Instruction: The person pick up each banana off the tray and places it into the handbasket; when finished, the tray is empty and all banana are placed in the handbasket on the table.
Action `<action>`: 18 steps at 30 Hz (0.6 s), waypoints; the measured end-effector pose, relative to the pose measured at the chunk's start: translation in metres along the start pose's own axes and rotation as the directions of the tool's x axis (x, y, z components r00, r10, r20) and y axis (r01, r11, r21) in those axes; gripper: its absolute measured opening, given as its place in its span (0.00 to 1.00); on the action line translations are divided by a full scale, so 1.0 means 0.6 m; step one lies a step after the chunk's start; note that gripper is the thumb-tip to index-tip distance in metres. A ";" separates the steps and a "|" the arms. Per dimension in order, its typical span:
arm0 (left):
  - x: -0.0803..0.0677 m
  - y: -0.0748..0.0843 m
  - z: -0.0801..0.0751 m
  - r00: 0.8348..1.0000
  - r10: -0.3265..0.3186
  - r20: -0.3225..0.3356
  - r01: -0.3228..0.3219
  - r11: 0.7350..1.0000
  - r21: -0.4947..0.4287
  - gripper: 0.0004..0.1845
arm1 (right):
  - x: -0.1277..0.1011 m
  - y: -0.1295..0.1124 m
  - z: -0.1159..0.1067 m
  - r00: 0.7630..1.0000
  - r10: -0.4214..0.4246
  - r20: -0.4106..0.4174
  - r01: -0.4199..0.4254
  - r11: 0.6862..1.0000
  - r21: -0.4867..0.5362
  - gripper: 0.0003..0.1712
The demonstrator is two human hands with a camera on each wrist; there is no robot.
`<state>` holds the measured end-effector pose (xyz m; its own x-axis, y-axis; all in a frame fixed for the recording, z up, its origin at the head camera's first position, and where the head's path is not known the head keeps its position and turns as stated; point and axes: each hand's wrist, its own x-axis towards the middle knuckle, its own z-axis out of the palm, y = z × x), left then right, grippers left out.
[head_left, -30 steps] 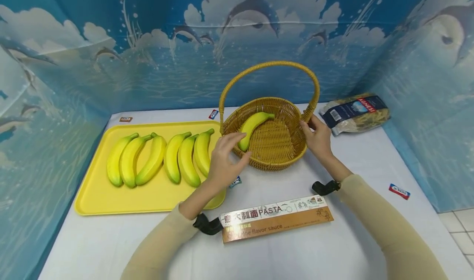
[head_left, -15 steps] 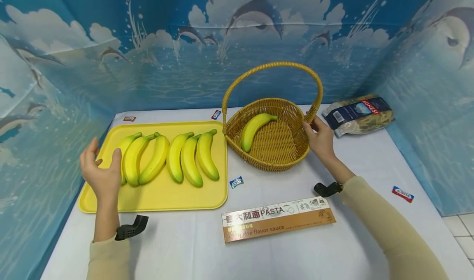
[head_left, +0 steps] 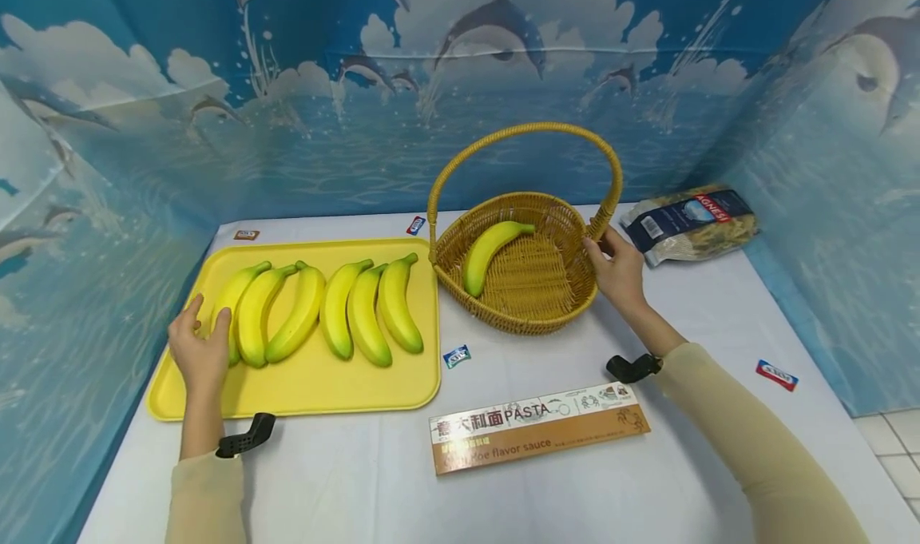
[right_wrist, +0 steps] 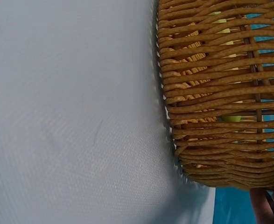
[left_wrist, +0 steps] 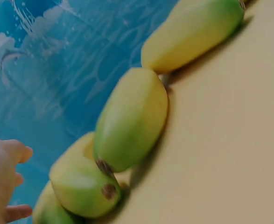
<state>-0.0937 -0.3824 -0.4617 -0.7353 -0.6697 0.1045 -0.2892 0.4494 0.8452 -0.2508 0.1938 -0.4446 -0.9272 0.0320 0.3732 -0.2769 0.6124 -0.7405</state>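
My left hand (head_left: pixel 200 351) hovers over the left side of the yellow tray (head_left: pixel 323 388), thumb and fingers spread about the leftmost banana (head_left: pixel 234 292). In the left wrist view its fingertips (left_wrist: pixel 22 153) are beside the end of the row, with a gap to the bananas. Several bananas lie side by side on the tray, stems pointing away. My right hand (head_left: pixel 620 271) grips the wicker basket (head_left: pixel 521 321) at its right rim, by the foot of the handle. One banana (head_left: pixel 483 258) lies inside the basket. The right wrist view shows the basket's woven side (right_wrist: pixel 221 102) up close.
A pasta box (head_left: pixel 539 428) lies in front of the basket. Behind my right hand is a bag of pasta (head_left: pixel 690 220). Small wrapped packets, such as a red one (head_left: pixel 776 375) and a green one (head_left: pixel 456 356), are scattered on the white cloth. A dolphin-print curtain (head_left: pixel 323 160) borders the table.
My left hand has moved from the basket's left edge over to the tray's left side, then lowered toward the leftmost banana. My right hand has stayed on the basket.
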 end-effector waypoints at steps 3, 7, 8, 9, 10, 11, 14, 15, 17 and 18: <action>0.006 -0.019 0.003 0.999 -0.011 0.043 0.009 0.999 0.047 0.31 | -0.001 -0.001 0.000 1.000 -0.001 0.000 0.001 1.000 0.002 0.23; 0.012 -0.033 0.009 0.998 -0.052 0.021 0.050 0.995 0.087 0.30 | -0.001 -0.001 0.000 1.000 -0.007 -0.006 0.007 1.000 0.003 0.23; 0.013 -0.034 0.011 0.998 -0.060 0.002 0.060 0.994 0.087 0.30 | -0.002 -0.001 0.000 1.000 -0.009 -0.009 0.009 1.000 0.005 0.23; 0.015 -0.035 0.013 0.997 -0.074 -0.017 0.075 0.994 0.082 0.29 | -0.002 -0.001 -0.001 1.000 -0.010 -0.011 0.010 1.000 0.005 0.23; 0.016 -0.035 0.014 0.995 -0.090 -0.036 0.092 0.993 0.071 0.29 | -0.002 0.000 -0.002 1.000 -0.011 -0.013 0.011 1.000 0.004 0.23; 0.016 -0.033 0.015 0.992 -0.114 -0.055 0.117 0.991 0.059 0.29 | -0.002 0.000 -0.002 1.000 -0.011 -0.015 0.011 1.000 0.006 0.23; 0.014 -0.024 0.012 0.971 -0.210 -0.113 0.211 0.977 -0.003 0.29 | -0.002 0.002 -0.001 1.000 -0.008 -0.012 0.008 1.000 0.007 0.23; 0.012 -0.019 0.008 0.962 -0.241 -0.128 0.238 0.971 -0.035 0.29 | -0.001 0.003 0.000 1.000 -0.008 -0.006 0.008 1.000 0.004 0.23; 0.006 -0.001 0.000 0.946 -0.285 -0.155 0.268 0.956 -0.121 0.28 | 0.000 0.004 0.000 1.000 -0.009 -0.001 0.009 1.000 0.002 0.23; 0.002 0.011 -0.004 0.944 -0.286 -0.164 0.260 0.952 -0.162 0.27 | 0.000 0.004 -0.001 1.000 -0.008 -0.001 0.008 1.000 0.002 0.23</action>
<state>-0.0950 -0.3817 -0.4547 -0.5109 -0.8578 -0.0567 -0.3666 0.1578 0.9169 -0.2515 0.1956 -0.4462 -0.9246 0.0278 0.3799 -0.2851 0.6109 -0.7386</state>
